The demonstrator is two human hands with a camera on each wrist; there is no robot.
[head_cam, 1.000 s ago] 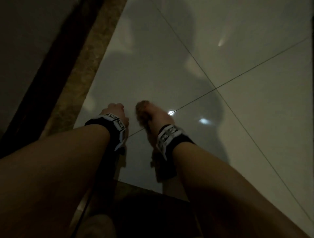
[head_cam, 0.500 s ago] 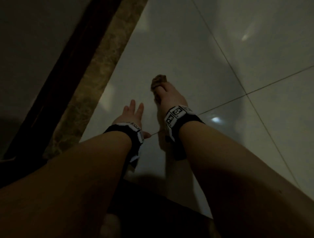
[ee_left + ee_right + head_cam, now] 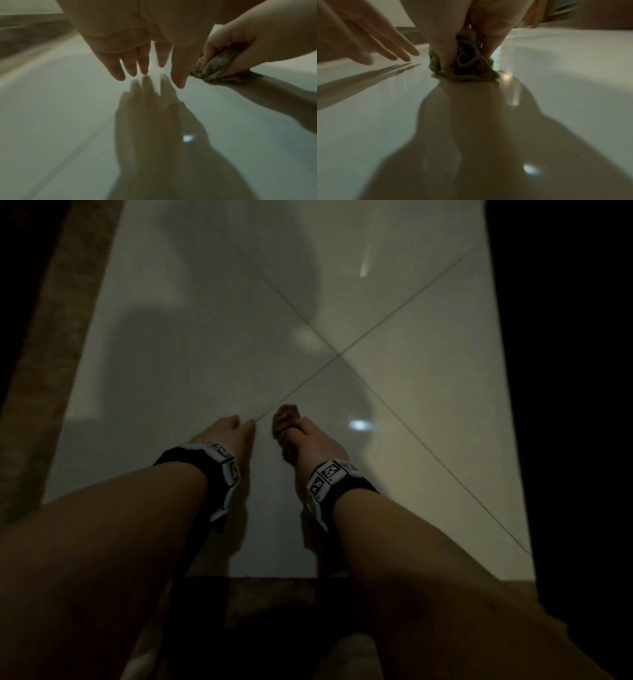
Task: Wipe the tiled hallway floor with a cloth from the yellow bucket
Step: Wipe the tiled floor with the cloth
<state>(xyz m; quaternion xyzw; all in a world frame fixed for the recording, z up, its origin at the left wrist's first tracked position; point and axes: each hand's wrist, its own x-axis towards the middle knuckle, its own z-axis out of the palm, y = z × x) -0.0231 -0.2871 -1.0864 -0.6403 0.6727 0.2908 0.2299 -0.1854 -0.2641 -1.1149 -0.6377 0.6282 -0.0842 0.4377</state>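
Head view | cloth (image 3: 286,429) bunched in right hand (image 3: 313,445) | left hand (image 3: 226,436) just beside, fingers straight

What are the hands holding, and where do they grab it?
The right hand holds a bunched cloth, fingers curled round its crumpled middle, pressing it onto the tiled floor. The left hand holds nothing; its fingers are straight.

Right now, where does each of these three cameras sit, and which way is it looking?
Head: on the person's head, looking down at the tiled floor; shows both forearms, left hand, right hand gripping the cloth.
Left wrist: low over the floor, looking along the left hand's straight fingers; the right hand with the cloth appears at right.
Right wrist: near floor level, looking along the fingers gripping the cloth.
Shared: all three show the cloth and both hands.
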